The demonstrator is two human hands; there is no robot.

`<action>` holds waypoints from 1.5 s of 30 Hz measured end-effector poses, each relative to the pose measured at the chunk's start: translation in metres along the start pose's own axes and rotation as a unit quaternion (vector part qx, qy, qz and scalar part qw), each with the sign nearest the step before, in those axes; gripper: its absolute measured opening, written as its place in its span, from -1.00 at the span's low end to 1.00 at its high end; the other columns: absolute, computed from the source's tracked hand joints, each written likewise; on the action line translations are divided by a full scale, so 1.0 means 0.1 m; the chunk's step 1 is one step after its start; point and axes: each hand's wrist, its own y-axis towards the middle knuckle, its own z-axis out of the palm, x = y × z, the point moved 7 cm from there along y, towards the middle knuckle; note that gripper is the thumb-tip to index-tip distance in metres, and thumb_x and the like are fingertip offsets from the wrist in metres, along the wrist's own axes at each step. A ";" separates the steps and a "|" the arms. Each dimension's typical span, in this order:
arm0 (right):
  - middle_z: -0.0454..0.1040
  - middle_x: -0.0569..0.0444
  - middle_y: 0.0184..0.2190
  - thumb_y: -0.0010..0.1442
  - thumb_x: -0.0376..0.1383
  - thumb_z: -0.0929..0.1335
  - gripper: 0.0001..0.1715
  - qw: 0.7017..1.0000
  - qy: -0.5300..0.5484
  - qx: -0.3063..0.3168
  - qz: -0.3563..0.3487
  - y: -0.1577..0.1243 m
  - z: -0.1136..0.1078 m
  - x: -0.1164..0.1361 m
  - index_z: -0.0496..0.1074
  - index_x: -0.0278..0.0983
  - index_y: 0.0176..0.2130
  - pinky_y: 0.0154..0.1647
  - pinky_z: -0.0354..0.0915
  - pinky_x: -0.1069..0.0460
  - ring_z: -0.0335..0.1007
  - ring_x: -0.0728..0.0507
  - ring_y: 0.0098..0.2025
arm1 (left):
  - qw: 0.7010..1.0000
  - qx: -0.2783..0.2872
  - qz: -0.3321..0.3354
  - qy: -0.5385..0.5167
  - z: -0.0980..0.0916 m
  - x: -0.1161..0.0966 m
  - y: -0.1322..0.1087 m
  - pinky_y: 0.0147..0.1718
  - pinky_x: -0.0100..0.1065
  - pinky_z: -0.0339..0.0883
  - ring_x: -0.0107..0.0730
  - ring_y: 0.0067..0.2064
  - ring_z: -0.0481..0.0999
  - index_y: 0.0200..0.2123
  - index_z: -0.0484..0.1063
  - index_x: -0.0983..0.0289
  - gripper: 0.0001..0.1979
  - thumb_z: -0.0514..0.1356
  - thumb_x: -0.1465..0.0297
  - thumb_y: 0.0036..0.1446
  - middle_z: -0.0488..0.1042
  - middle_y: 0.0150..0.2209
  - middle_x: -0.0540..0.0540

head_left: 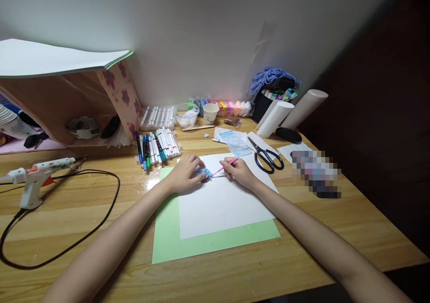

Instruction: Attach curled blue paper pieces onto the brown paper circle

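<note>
My left hand [184,174] rests on the white paper [221,209], its fingers curled round a small blue-and-white piece [205,173] with a rough, crumpled surface. What it is made of is too small to make out. Between the fingertips of my right hand [239,173] is a thin pink stick [230,162], slanting down to the left. Its lower tip meets, or nearly meets, the right edge of the blue-and-white piece. Beneath the white paper lies a larger green sheet [215,245]. Black-handled scissors [264,155] lie just beyond my right hand, partly on the white paper.
Markers [157,146] lie beyond my left hand. Behind stand a clear bowl [186,115], a paper cup [211,113] and colourful clay packs [231,108]. Blue-scribbled paper [235,142] lies near the scissors. A glue gun [36,182] with a looping cord sits left; white rolls [276,118] stand right.
</note>
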 end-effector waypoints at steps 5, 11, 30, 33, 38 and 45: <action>0.22 0.21 -0.75 0.21 -0.10 0.28 -0.47 1.000 0.008 -0.006 0.005 0.00 0.00 -0.02 0.22 -0.26 -0.69 -0.41 0.13 0.07 0.16 0.01 -0.59 | 1.000 0.001 -0.001 0.001 0.00 0.00 0.00 -0.13 -0.19 0.19 -0.21 -0.13 0.30 -0.17 0.32 0.24 -0.76 0.00 0.24 0.22 0.34 -0.18 0.14; 0.14 0.22 -0.80 0.20 -0.09 0.27 -0.43 0.994 0.035 -0.102 0.018 -0.07 -0.09 -0.02 0.13 -0.24 -0.73 -0.54 0.05 0.07 0.03 0.04 -0.69 | 1.000 0.002 0.004 -0.007 -0.01 0.00 0.00 -0.12 -0.19 0.19 -0.20 -0.12 0.30 -0.17 0.33 0.26 -0.75 0.00 0.24 0.22 0.34 -0.17 0.15; 0.47 0.06 -0.37 0.19 -0.02 0.27 -0.66 0.981 0.150 -0.121 0.008 0.04 -0.13 -0.17 0.33 -0.24 -0.26 -0.49 0.23 0.10 0.30 0.00 -0.47 | 0.982 -0.133 -0.124 -0.049 -0.10 0.29 -0.05 -0.13 -0.25 0.25 -0.29 -0.12 0.36 -0.16 0.24 0.25 -0.76 -0.11 0.55 0.16 0.31 -0.17 0.12; 0.45 0.05 -0.29 0.19 -0.08 0.29 -0.72 0.984 0.140 -0.108 -0.002 0.01 -0.10 -0.14 0.34 -0.23 -0.22 -0.45 0.26 0.10 0.31 0.00 -0.43 | 0.985 -0.122 -0.119 -0.041 -0.10 0.24 -0.05 -0.21 -0.26 0.26 -0.28 -0.18 0.39 -0.17 0.27 0.23 -0.80 -0.04 0.50 0.13 0.32 -0.18 0.10; 0.44 -0.01 -0.12 0.31 -0.19 0.16 -0.71 0.995 0.024 -0.076 -0.063 0.04 -0.11 0.06 0.38 -0.20 -0.12 -0.16 0.34 -0.01 0.40 -0.09 -0.17 | 0.994 -0.068 -0.078 -0.022 -0.08 0.12 -0.05 -0.20 -0.24 0.26 -0.24 -0.17 0.39 -0.12 0.28 0.23 -0.77 0.06 0.32 0.15 0.34 -0.15 0.11; 0.52 -0.06 -0.21 0.11 -0.43 0.30 -0.80 0.958 -0.244 -0.017 -0.147 0.90 -0.10 0.14 0.45 -0.25 -0.24 -0.09 0.26 -0.07 0.41 -0.19 -0.16 | 0.996 -0.050 -0.059 -0.033 -0.07 0.10 -0.04 -0.13 -0.18 0.24 -0.21 -0.12 0.37 -0.14 0.29 0.25 -0.73 -0.05 0.23 0.25 0.37 -0.16 0.15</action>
